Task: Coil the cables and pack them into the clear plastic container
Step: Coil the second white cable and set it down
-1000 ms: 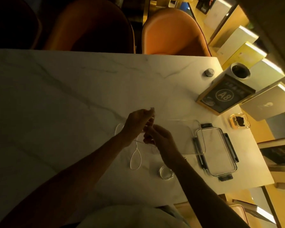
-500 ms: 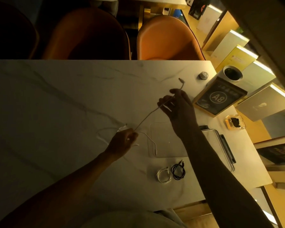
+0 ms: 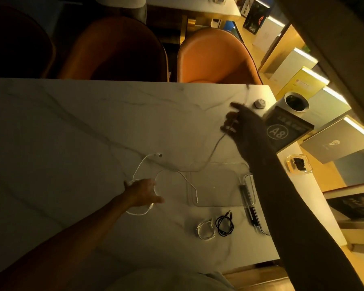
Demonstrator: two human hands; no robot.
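A long white cable [image 3: 210, 153] lies stretched over the marble table [image 3: 72, 127]. My right hand [image 3: 243, 122] is far out to the right and pinches one end of it, with the index finger pointing away. My left hand [image 3: 142, 192] rests palm down with spread fingers on the cable's loose loops; its plug [image 3: 159, 155] lies free beyond the hand. The clear plastic container [image 3: 219, 164] sits between my hands, with the cable draped over its left rim. Its lid [image 3: 250, 192] lies to the right, partly hidden by my right arm. A coiled white cable [image 3: 206, 228] and a coiled black cable [image 3: 225, 224] lie nearer to me.
A dark "A8" sign [image 3: 282, 132], a white cup [image 3: 296, 102] and a small grey knob [image 3: 259, 103] stand at the table's far right. A small clear box [image 3: 298, 163] sits near the right edge. Orange chairs [image 3: 214, 57] line the far side. Boxes fill shelves at right.
My hands went from close together to far apart. The right hand carried the cable end far right and up; the left hand dropped flat onto the loops and opened.
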